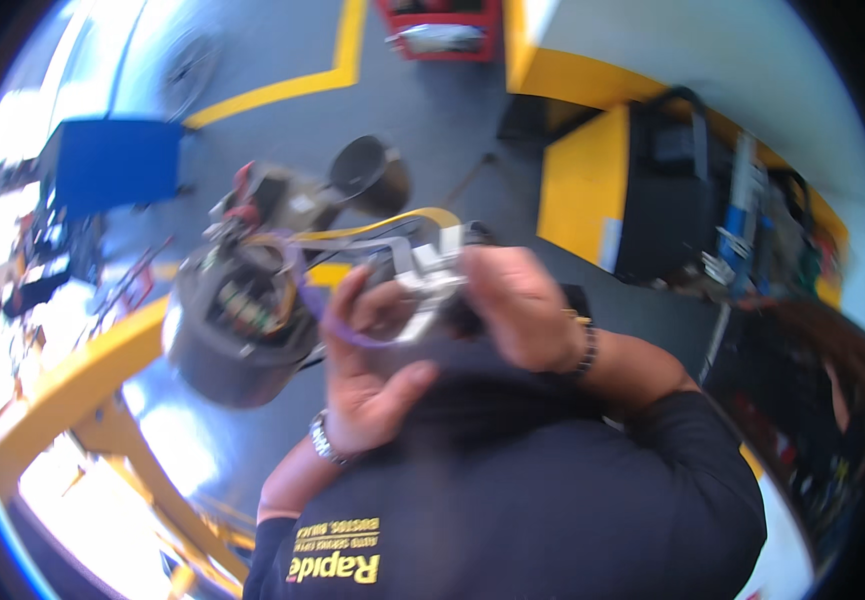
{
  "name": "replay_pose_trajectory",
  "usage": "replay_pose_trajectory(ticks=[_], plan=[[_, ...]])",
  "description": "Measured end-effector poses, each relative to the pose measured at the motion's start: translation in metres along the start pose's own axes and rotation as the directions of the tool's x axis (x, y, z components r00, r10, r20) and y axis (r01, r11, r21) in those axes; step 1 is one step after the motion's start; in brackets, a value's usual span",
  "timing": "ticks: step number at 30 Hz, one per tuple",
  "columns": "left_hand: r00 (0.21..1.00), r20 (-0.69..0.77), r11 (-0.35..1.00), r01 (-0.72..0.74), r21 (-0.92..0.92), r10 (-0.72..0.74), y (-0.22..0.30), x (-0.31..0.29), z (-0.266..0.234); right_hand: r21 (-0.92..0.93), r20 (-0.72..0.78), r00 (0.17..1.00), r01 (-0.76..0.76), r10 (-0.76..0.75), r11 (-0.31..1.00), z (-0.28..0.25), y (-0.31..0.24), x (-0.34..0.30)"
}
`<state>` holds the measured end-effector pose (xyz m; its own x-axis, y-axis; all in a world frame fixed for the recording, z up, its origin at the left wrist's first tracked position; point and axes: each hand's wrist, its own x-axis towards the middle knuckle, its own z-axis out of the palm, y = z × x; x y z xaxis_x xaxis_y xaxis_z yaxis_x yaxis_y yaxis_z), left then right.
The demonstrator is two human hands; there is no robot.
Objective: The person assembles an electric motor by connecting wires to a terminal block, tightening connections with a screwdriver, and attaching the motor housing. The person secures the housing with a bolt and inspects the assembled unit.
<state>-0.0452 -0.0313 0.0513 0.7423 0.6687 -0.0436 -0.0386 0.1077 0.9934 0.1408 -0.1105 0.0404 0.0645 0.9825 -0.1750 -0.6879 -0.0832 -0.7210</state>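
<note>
In front of my chest I hold a pale, silvery piece (pixel 430 300), blurred, its exact kind unclear. Wide yellow, whitish and purple straps or wires run from it; the yellow strap (pixel 402 222) arches over the top. My left hand (pixel 364 370) is closed at its left side, the purple strap (pixel 372 342) passing by the fingers. From the right, my right hand (pixel 524 312) grips the piece, its fingertips partly hidden. The straps lead left to a round grey housing (pixel 237 350), whose open top shows small parts and wiring.
A dark cylindrical cup-like part (pixel 370 172) sits beyond the housing. Yellow frame beams (pixel 82 375) cross at the left. Further off are a blue cabinet (pixel 117 162), a red container (pixel 442 30) and a yellow-and-black cabinet (pixel 582 185). At the right, tools and clutter (pixel 752 225) lie on a surface.
</note>
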Motion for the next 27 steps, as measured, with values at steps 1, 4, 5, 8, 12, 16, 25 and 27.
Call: replay_pose_trajectory(ticks=[1, 4, 5, 8, 12, 16, 25, 27], plan=[[0.999, 0.023, 0.998, 0.038, -0.054, -0.036, -0.009, -0.004, -0.002, -0.063, -0.015, 0.998, 0.056, -0.057, 0.996, 0.005, -0.002, 0.001], [0.993, 0.035, 0.987, 0.113, -0.117, -0.110, -0.014, 0.000, -0.007, 0.033, 0.014, 0.999, 0.047, -0.048, 0.998, 0.009, 0.008, 0.005], [0.990, 0.055, 0.986, 0.137, -0.098, -0.132, -0.015, 0.004, -0.007, 0.085, 0.011, 1.000, 0.010, -0.011, 0.996, 0.006, 0.012, 0.004], [0.992, 0.050, 0.992, 0.116, -0.045, -0.113, -0.018, 0.021, 0.003, 0.245, -0.030, 0.998, -0.049, 0.058, 0.968, -0.001, 0.007, -0.008], [0.990, 0.028, 0.960, 0.141, -0.241, -0.139, -0.004, 0.038, 0.017, 0.116, -0.041, 0.989, -0.140, 0.145, 0.983, 0.001, -0.010, -0.012], [0.989, -0.058, 0.973, 0.120, -0.195, -0.134, -0.005, 0.051, 0.016, -0.011, -0.179, 0.984, 0.007, -0.009, 1.000, -0.011, -0.002, -0.013], [0.964, -0.097, 0.904, 0.194, -0.382, -0.248, 0.010, 0.054, 0.037, 0.028, -0.127, 0.986, 0.111, -0.107, 0.993, -0.004, 0.013, 0.013], [0.993, 0.010, 0.912, 0.116, -0.393, -0.121, -0.021, 0.053, 0.010, -0.098, -0.190, 0.974, 0.103, -0.120, 0.990, -0.008, 0.014, 0.013]])
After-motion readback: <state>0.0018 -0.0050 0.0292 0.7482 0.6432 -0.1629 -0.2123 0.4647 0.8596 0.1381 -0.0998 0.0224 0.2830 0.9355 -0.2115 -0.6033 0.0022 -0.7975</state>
